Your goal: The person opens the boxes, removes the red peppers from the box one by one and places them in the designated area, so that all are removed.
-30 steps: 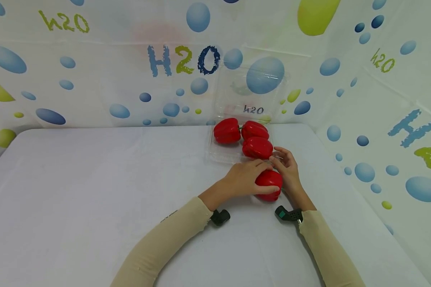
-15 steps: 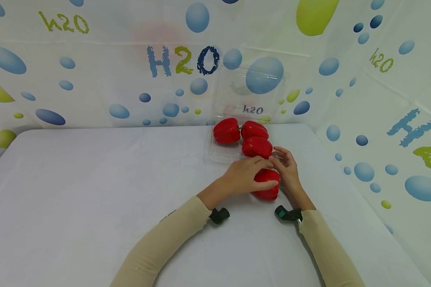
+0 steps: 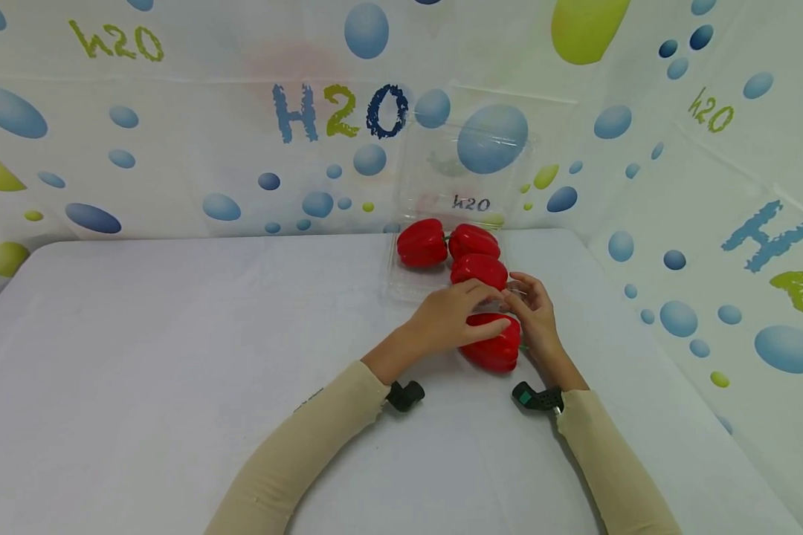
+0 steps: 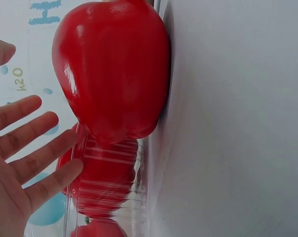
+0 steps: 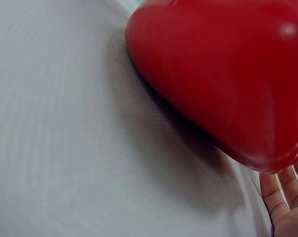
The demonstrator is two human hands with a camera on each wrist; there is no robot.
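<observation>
My tan sleeves lie nearest, over the white desk, with a black wrist camera at the left cuff. Past them, on the desk just outside the near edge of a clear container, towards its near right corner, sits the front pepper: glossy, deep red, on its side, grooved into broad lobes, its green stem pointing right. My left hand reaches over it from the left. From the head view my thumb seems laid across the red skin, yet the left wrist view shows that thumb held away from it, with my fingers straight and spread; it also shows the pepper's lobed end and the container's ridged wall. The right wrist view alone gives the underside, tapering over its shadow on the desk, with part of a hand showing past it. My right hand is bent about the container's near right corner; whether it pinches the rim, I cannot tell. Inside are three more red peppers: a near one by the right edge, and beyond it the far right pepper and far left pepper. The lid stands raised at the desk's far edge, before a dotted wall covering.
</observation>
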